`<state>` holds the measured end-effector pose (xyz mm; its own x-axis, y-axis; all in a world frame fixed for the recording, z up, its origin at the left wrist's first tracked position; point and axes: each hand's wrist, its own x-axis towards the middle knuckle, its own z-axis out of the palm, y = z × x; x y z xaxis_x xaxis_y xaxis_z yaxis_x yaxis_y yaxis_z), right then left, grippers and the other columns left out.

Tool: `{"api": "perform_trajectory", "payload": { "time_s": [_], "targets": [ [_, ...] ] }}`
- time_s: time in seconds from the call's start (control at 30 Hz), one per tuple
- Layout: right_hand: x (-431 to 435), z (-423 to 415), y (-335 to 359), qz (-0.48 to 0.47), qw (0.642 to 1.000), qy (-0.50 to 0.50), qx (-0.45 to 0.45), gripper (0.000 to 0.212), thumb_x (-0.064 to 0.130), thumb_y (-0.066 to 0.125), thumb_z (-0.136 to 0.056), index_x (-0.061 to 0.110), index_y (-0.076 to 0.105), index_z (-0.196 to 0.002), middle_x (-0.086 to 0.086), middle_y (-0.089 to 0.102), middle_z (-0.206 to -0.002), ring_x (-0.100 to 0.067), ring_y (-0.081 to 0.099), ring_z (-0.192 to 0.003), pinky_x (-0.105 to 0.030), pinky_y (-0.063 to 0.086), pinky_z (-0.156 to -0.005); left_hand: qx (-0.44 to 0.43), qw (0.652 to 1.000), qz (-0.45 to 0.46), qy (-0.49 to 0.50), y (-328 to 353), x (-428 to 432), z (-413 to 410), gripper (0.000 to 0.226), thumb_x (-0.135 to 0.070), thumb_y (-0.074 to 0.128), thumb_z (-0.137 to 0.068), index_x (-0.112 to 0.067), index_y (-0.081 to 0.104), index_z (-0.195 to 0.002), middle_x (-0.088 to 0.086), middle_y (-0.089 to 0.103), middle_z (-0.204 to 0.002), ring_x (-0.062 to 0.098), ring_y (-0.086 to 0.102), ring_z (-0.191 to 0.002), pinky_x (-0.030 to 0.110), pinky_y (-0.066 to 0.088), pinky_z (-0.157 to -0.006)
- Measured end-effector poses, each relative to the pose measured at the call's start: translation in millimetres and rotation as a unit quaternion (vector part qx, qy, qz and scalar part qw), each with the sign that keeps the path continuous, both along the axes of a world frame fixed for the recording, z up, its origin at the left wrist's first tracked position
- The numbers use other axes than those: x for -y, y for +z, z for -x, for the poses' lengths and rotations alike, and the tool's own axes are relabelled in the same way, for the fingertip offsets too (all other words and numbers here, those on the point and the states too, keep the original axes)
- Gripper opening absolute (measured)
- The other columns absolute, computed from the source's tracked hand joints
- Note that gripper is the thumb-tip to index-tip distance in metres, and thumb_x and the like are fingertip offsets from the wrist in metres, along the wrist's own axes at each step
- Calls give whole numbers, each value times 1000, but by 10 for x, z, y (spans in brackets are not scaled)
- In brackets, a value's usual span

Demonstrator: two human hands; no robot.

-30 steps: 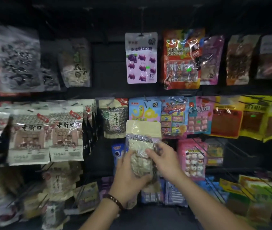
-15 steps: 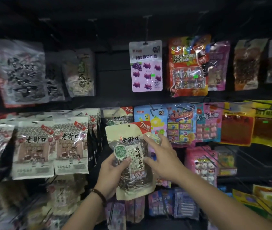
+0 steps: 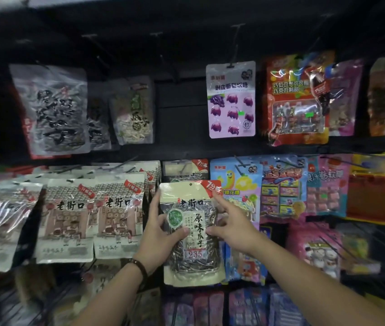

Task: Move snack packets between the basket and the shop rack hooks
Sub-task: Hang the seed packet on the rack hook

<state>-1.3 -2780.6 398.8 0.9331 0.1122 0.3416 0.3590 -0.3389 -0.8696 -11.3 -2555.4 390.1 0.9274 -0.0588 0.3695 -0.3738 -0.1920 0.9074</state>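
A cream sunflower seed packet (image 3: 192,257) with a clear window, a green round sticker and a red corner tag is held upright in front of the rack's middle row. My left hand (image 3: 157,234) grips its left edge, thumb across the front. My right hand (image 3: 230,225) pinches its right edge, index finger pointing up at the red corner. Directly behind it hangs an identical packet on a hook (image 3: 183,168). The basket is out of view.
Cream packets with a shop drawing (image 3: 92,217) hang to the left, a yellow-and-blue candy bag (image 3: 241,184) to the right. A purple grape gummy bag (image 3: 231,100) hangs above, beside a bare black panel. Wire hooks jut out at the lower right (image 3: 327,245).
The packet was turned from its clear back to its printed front, then raised toward the middle-row hook. Both hands rose with it and the view tilted upward.
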Motion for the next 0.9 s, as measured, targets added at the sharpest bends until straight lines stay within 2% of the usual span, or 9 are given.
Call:
{"api": "perform_trajectory", "payload": {
  "time_s": [0.1, 0.2, 0.23, 0.37, 0.5, 0.67, 0.73, 0.8, 0.9],
  "targets": [
    [-137, -119, 48, 3, 1000, -18, 14, 114, 8, 88, -84, 75, 19, -146, 10, 39, -164, -10, 41, -109, -43, 54, -104, 18, 997, -78, 0, 125, -99, -137, 93, -30, 88, -85, -61, 34, -154, 24, 50, -149, 53, 47, -137, 60, 51, -109],
    [-231, -202, 110, 16, 999, -40, 27, 114, 8, 88, -84, 59, 19, -160, 8, 45, -160, -7, 45, -100, -46, 56, -104, -1, 996, -90, -1, 155, -193, -286, 93, -28, 86, -87, -51, 32, -159, 22, 50, -152, 47, 48, -140, 18, 43, -108],
    [-247, -220, 129, 14, 999, -37, 30, 114, 8, 88, -84, 58, 19, -160, 8, 44, -161, -4, 45, -96, -45, 56, -103, -1, 996, -90, 9, 145, -215, -336, 94, -28, 86, -88, -50, 31, -160, 23, 48, -153, 46, 48, -141, 17, 43, -104],
    [-269, -290, 191, 19, 999, -31, 36, 113, 7, 87, -85, 58, 20, -160, 8, 44, -156, 1, 50, -83, -24, 54, -78, 4, 996, -91, 7, 189, -283, -429, 102, -28, 87, -85, -55, 24, -161, 28, 38, -156, 59, 40, -139, 65, 48, -108],
    [-317, -349, 255, 32, 998, -36, 37, 114, 9, 90, -83, 57, 22, -161, 4, 44, -162, -20, 59, -120, -40, 57, -105, 14, 992, -128, 17, 260, -350, -496, 106, -32, 88, -83, -57, 21, -161, 27, 36, -156, 58, 40, -138, 63, 49, -107],
    [-347, -375, 274, 37, 998, -41, 33, 115, 7, 90, -82, 53, 22, -163, 8, 46, -160, -14, 58, -116, -36, 56, -105, 23, 991, -130, 9, 279, -383, -573, 109, -30, 90, -81, -63, 20, -158, 19, 41, -160, 52, 46, -139, 58, 54, -107],
    [-348, -385, 252, 36, 998, -48, 32, 116, 8, 91, -81, 53, 22, -163, 6, 49, -155, -18, 61, -114, -41, 57, -106, 30, 989, -143, 9, 262, -407, -592, 110, -30, 91, -81, -63, 20, -159, 16, 48, -156, 40, 64, -126, 47, 61, -100],
    [-349, -402, 242, 42, 997, -58, 34, 117, 9, 92, -79, 54, 23, -162, 9, 55, -141, -27, 67, -110, -44, 61, -99, 40, 988, -146, 7, 261, -424, -616, 110, -29, 91, -81, -61, 20, -160, 7, 58, -147, 11, 74, -100, 21, 61, -83],
    [-328, -441, 245, 37, 997, -62, 31, 120, 9, 94, -77, 55, 22, -162, 15, 55, -129, -25, 69, -95, -44, 64, -90, 46, 988, -149, 5, 291, -404, -620, 110, -28, 89, -83, -57, 19, -162, 0, 48, -149, 6, 73, -97, 13, 54, -70]
  ]
}}
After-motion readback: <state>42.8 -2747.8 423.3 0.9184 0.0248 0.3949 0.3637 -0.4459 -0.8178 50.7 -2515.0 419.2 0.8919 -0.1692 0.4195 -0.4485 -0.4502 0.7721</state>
